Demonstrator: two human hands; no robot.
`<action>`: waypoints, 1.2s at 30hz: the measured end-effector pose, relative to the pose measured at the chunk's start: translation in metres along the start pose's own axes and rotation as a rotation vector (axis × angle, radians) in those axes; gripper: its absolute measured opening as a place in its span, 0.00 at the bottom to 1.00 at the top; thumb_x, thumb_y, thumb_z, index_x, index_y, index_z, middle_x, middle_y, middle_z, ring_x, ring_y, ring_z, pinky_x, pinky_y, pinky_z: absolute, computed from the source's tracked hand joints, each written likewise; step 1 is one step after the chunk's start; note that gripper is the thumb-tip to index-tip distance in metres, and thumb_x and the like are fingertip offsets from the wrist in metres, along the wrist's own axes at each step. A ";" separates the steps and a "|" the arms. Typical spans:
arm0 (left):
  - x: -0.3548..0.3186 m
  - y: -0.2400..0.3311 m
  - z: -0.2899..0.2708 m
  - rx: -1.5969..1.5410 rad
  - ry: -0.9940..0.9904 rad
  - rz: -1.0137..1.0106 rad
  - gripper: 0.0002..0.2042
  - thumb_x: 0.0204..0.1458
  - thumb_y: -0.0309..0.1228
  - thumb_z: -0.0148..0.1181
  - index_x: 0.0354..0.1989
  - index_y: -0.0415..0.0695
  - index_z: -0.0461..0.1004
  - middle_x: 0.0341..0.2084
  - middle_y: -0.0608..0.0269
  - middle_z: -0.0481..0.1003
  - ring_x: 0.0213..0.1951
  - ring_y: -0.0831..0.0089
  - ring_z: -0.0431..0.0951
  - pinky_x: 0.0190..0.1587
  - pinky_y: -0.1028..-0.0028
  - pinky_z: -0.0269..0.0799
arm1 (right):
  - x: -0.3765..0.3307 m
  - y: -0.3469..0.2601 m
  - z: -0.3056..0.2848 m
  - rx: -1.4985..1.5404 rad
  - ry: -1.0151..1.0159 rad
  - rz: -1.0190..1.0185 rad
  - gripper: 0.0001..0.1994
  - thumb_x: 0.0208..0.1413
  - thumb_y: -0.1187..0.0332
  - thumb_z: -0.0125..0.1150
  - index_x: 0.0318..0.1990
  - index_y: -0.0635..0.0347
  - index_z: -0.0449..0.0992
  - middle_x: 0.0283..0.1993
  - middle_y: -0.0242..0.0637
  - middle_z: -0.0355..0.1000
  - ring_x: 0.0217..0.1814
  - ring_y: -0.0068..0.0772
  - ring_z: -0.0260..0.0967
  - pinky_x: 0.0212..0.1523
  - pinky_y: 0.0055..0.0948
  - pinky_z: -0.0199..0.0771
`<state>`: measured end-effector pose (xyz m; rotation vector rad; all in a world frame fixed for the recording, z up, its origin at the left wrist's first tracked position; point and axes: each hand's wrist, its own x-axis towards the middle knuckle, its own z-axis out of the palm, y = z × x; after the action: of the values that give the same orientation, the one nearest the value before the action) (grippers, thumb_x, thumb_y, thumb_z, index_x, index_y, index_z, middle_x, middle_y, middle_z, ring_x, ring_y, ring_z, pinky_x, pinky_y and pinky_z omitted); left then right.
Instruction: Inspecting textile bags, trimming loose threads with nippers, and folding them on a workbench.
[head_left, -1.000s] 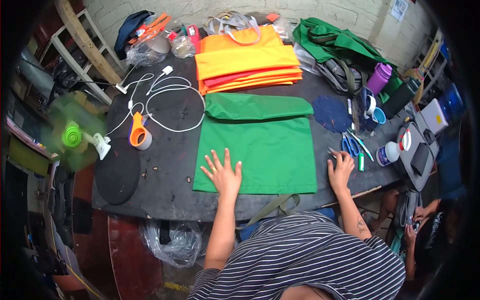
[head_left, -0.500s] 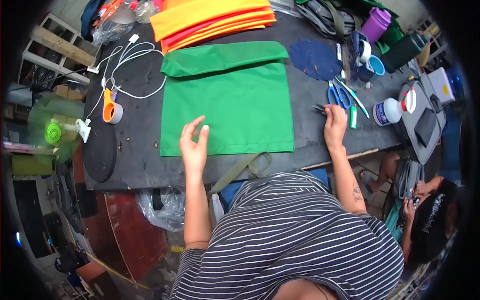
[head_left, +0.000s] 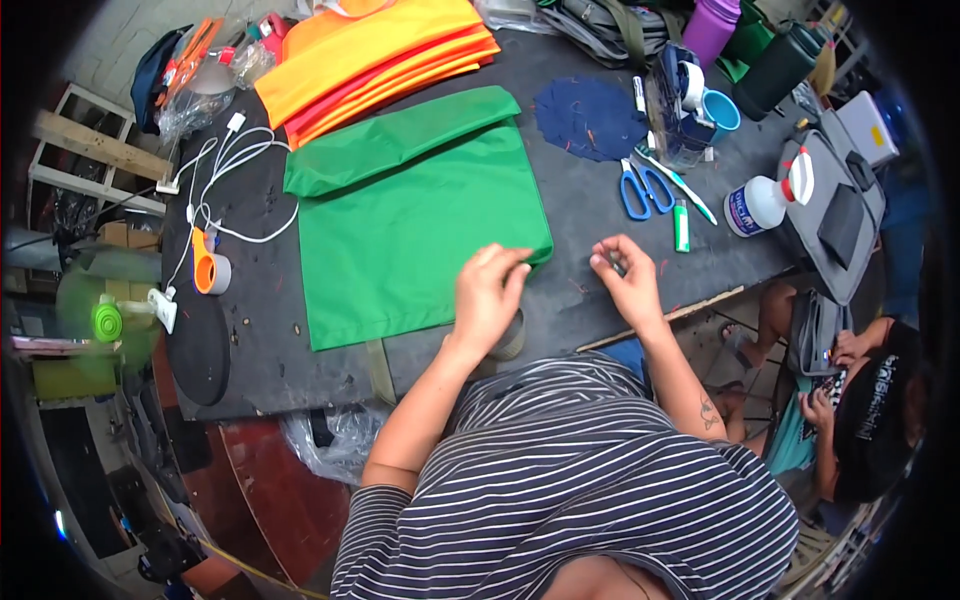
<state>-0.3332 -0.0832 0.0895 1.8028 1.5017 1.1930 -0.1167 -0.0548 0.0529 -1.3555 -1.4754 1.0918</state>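
Note:
A flat green fabric bag [head_left: 420, 235], its far edge folded over, lies slanted on the dark table. My left hand [head_left: 487, 300] is at its near right corner, thumb and fingers closed on the edge, which lifts slightly there. To the right of that corner, my right hand [head_left: 630, 285] hovers with curled fingers around small dark thread snips [head_left: 617, 267], mostly hidden in the grip. An olive strap [head_left: 380, 370] sticks out from under the bag's near edge. Blue-handled scissors [head_left: 647, 190] rest beyond my right hand.
Folded orange fabric [head_left: 380, 60] is stacked behind the bag. At left are a white cable [head_left: 215, 190] and a tape roll [head_left: 212, 273]. A green lighter [head_left: 682, 226], spray bottle [head_left: 757, 205] and navy cloth scraps [head_left: 590, 118] lie right. Another person [head_left: 850, 410] sits at lower right.
My left hand has moved right to the bag's corner and closed on it. My right hand has come left from beside the scissors with the snips. The bag has turned on the table.

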 end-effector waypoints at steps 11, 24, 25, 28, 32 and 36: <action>0.018 -0.015 0.007 -0.811 0.051 -0.458 0.10 0.48 0.19 0.63 0.40 0.36 0.78 0.28 0.67 0.76 0.29 0.84 0.71 0.36 0.83 0.69 | 0.022 -0.048 0.041 0.545 -0.236 0.144 0.15 0.59 0.71 0.55 0.53 0.59 0.65 0.29 0.23 0.62 0.18 0.08 0.49 0.17 0.13 0.47; 0.023 -0.023 -0.010 -0.738 0.129 -0.498 0.10 0.50 0.20 0.60 0.41 0.39 0.78 0.25 0.74 0.73 0.27 0.88 0.68 0.31 0.85 0.64 | 0.016 -0.037 0.024 0.575 -0.312 0.314 0.16 0.48 0.80 0.48 0.46 0.64 0.72 0.23 0.20 0.59 0.19 0.10 0.50 0.21 0.16 0.50; 0.024 -0.021 -0.010 -0.718 0.169 -0.442 0.10 0.51 0.20 0.60 0.42 0.39 0.78 0.25 0.74 0.73 0.26 0.88 0.67 0.29 0.84 0.63 | 0.018 -0.034 0.021 0.642 -0.324 0.360 0.15 0.48 0.80 0.48 0.45 0.64 0.73 0.21 0.19 0.58 0.17 0.11 0.48 0.20 0.16 0.49; 0.026 -0.021 -0.011 -0.506 0.260 -0.295 0.10 0.50 0.19 0.59 0.41 0.38 0.79 0.25 0.72 0.72 0.23 0.87 0.63 0.26 0.84 0.60 | 0.022 -0.028 0.019 0.683 -0.306 0.365 0.14 0.48 0.79 0.48 0.43 0.64 0.74 0.20 0.19 0.58 0.16 0.10 0.47 0.20 0.16 0.47; 0.025 0.003 -0.013 -0.234 0.231 -0.296 0.07 0.50 0.19 0.59 0.37 0.39 0.79 0.25 0.68 0.70 0.18 0.87 0.59 0.22 0.83 0.58 | 0.025 -0.023 0.016 0.388 -0.318 0.272 0.14 0.48 0.80 0.49 0.43 0.66 0.73 0.22 0.20 0.57 0.20 0.10 0.51 0.21 0.17 0.52; 0.023 0.015 0.003 -0.472 0.247 -0.349 0.06 0.54 0.20 0.56 0.38 0.34 0.76 0.35 0.61 0.71 0.28 0.77 0.78 0.27 0.82 0.72 | 0.024 -0.012 0.016 0.064 -0.270 0.003 0.14 0.46 0.80 0.53 0.44 0.65 0.73 0.28 0.25 0.62 0.31 0.17 0.62 0.30 0.17 0.63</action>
<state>-0.3225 -0.0645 0.1076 1.0694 1.4331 1.4718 -0.1370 -0.0326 0.0609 -1.2007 -1.6148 1.3542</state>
